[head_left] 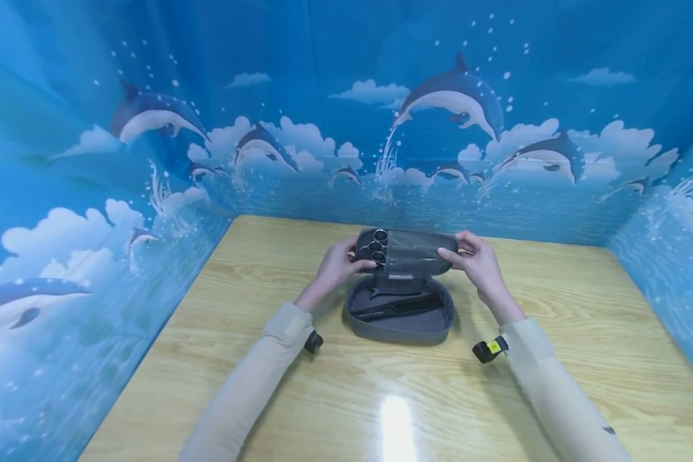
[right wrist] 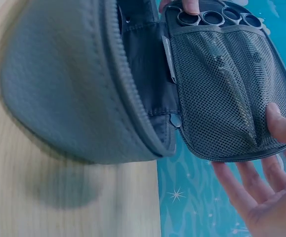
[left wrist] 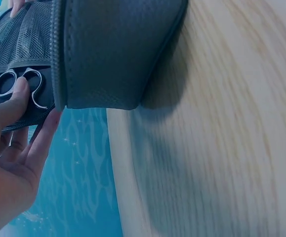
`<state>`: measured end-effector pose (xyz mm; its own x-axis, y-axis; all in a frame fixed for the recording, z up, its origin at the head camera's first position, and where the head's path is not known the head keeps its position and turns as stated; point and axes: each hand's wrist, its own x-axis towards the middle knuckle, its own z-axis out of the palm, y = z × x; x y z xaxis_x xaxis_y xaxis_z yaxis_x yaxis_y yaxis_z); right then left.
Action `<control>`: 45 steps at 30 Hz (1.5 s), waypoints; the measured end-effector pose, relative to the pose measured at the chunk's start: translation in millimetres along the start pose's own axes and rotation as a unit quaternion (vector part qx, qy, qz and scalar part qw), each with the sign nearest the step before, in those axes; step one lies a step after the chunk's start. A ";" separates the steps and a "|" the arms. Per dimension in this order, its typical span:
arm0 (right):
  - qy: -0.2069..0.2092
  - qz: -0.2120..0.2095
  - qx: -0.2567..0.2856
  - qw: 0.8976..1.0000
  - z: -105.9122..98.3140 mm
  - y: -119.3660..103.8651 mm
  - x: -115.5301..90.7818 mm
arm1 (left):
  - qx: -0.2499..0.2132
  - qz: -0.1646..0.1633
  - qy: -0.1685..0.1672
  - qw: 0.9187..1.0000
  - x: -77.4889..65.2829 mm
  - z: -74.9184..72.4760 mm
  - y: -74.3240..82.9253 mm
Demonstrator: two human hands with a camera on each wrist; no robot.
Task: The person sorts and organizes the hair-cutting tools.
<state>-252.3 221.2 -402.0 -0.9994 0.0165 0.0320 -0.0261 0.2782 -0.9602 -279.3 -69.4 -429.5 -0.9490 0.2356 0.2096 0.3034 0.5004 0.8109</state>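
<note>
A grey zip case point(head_left: 404, 335) is set on the wooden desk point(head_left: 254, 282), with its lid point(head_left: 362, 244) raised behind the base and joined to it by a dark hinge strip carrying a white label point(head_left: 400, 277). The lid is held at both ends. At one end it is pinched by the left hand point(head_left: 339, 262), with the thumb laid beside the finger rings of the scissors point(head_left: 378, 241) and the fingers behind. At the other it is gripped by the right hand point(head_left: 480, 263), with the thumb pressed on the mesh pocket point(head_left: 412, 251) and the fingers spread behind. Neither grip is wide; each is narrowed only to the thickness of the lid.

The unfastening of the case can be judged done: the zip teeth point(right wrist: 125, 64) are parted and the inside is exposed. The scissors are seated in the pocket, their rings showing above the mesh edge, and a long black tool point(head_left: 407, 306), whose exact kind cannot be told, is lying in the base. No tool is seen outside the case. As matters stand, the lid has not been lowered, the zip has not been closed, and nothing has been taken out, as far as is shown.
</note>
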 end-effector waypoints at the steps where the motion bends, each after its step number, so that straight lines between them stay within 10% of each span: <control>1: 0.001 -0.001 -0.003 1.000 -0.1 0.5 -1.0 | 0.005 0.003 -0.001 1.000 -0.6 -0.1 -0.2; 13: 0.005 -0.012 -0.014 1.000 -2.1 2.2 -7.5 | 0.053 -0.006 -0.018 0.998 -2.5 -1.8 -0.4; 22: -0.009 -0.050 -0.056 0.997 -8.6 11.4 -14.0 | 0.058 0.062 -0.053 0.995 -6.1 -6.4 -2.9; 31: -0.108 -0.144 -0.090 0.980 -19.9 29.5 -23.4 | 0.087 0.119 -0.110 0.983 -10.9 -12.5 -6.2; 35: -0.130 -0.202 -0.144 0.960 -19.7 33.0 -30.6 | 0.101 0.150 -0.123 0.976 -10.6 -13.7 -9.3; 42: -0.121 -0.365 -0.291 0.876 -12.7 39.8 -42.8 | 0.152 0.202 -0.110 0.961 -11.3 -10.4 -18.4; 45: -0.120 -0.403 -0.292 0.859 -9.5 43.2 -45.8 | 0.157 0.202 -0.106 0.961 -13.7 -9.2 -19.5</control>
<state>-207.5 241.6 -442.3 -0.6413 -0.5859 0.4955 -0.7645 0.5424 -0.3482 -273.0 -90.1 -443.2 -0.7195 0.6111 0.3300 0.6859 0.5511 0.4752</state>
